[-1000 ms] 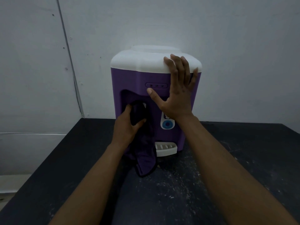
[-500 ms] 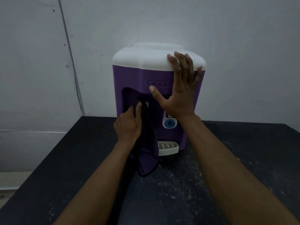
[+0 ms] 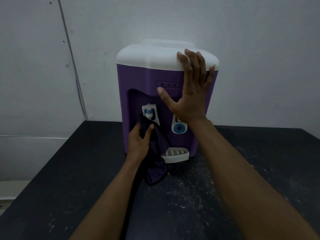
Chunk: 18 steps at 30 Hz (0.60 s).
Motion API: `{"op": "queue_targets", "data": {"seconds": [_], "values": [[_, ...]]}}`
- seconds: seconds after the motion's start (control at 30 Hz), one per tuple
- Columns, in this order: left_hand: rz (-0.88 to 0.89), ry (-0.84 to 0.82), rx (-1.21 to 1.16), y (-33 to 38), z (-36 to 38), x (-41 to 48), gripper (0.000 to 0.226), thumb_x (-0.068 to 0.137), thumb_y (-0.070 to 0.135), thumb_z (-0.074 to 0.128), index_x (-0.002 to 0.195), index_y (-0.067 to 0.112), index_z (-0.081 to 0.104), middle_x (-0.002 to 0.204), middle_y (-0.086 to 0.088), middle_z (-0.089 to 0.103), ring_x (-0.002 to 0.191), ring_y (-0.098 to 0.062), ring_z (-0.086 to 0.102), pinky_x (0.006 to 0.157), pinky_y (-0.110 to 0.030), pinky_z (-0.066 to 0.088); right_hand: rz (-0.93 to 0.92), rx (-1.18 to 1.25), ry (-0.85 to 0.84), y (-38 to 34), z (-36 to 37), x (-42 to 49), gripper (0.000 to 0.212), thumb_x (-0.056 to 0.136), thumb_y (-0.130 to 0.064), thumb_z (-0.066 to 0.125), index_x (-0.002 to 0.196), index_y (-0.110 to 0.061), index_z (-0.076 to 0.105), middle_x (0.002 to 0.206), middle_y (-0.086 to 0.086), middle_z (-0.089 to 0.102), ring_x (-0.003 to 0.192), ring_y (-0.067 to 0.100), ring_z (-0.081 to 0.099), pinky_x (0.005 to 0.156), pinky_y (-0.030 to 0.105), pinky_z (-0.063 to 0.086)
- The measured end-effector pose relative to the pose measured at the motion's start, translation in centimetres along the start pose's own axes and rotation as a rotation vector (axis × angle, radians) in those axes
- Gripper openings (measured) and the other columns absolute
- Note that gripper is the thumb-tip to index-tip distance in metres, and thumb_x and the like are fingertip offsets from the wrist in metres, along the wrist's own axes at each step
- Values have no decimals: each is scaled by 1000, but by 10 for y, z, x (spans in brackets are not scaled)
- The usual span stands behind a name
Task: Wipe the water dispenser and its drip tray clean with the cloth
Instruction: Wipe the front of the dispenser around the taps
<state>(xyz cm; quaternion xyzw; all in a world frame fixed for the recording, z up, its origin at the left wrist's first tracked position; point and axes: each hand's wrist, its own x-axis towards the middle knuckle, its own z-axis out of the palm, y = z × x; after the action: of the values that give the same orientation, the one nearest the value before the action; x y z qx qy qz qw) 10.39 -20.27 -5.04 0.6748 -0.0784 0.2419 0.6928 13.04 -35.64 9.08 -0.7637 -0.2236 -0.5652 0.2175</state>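
cloth (image 3: 156, 164) was bunched in the curled left hand (image 3: 138, 142) under the water dispenser (image 3: 136, 84) tap (image 3: 149, 115); right hand (image 3: 188, 96) lay flat, fingers spread, bracing it. best rub round the tap, then the drip tray (image 3: 175, 155).

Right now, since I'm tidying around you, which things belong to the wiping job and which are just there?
Job: water dispenser; drip tray; cloth, gripped by the left hand; right hand, flat on the dispenser.
Just there: black table; grey wall.
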Motion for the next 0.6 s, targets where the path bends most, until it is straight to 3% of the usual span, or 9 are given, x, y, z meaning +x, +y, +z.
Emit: {"op": "queue_targets", "data": {"seconds": [0.13, 0.23, 0.43, 0.6], "values": [[31, 60, 58, 10, 10, 8, 24, 89, 32, 77, 110, 26, 67, 104, 15, 74, 100, -1, 69, 85, -18, 55, 5, -1, 4, 0, 0, 1, 89, 88, -64, 66, 154, -10, 41, 162, 10, 36, 155, 33, 23, 122, 67, 6], [49, 152, 98, 15, 23, 10, 31, 91, 35, 75, 117, 23, 67, 108, 14, 72, 102, 2, 67, 89, -17, 54, 3, -4, 6, 0, 0, 1, 89, 88, -64, 66, 153, -10, 41, 161, 10, 37, 155, 33, 24, 122, 68, 7], [96, -7, 173, 11, 4, 6, 25, 104, 25, 55, 130, 25, 56, 115, 21, 65, 107, 10, 61, 90, -8, 47, 1, 3, -1, 0, -1, 1, 89, 87, -63, 67, 154, -10, 41, 161, 10, 37, 155, 33, 23, 122, 67, 6], [39, -37, 153, 19, 3, 12, 21, 98, 25, 66, 119, 22, 63, 108, 15, 70, 98, 8, 65, 85, -11, 53, 11, -1, -1, -1, 0, 1, 89, 87, -63, 67, 154, -10, 40, 162, 10, 36, 155, 33, 22, 122, 67, 5]]}}
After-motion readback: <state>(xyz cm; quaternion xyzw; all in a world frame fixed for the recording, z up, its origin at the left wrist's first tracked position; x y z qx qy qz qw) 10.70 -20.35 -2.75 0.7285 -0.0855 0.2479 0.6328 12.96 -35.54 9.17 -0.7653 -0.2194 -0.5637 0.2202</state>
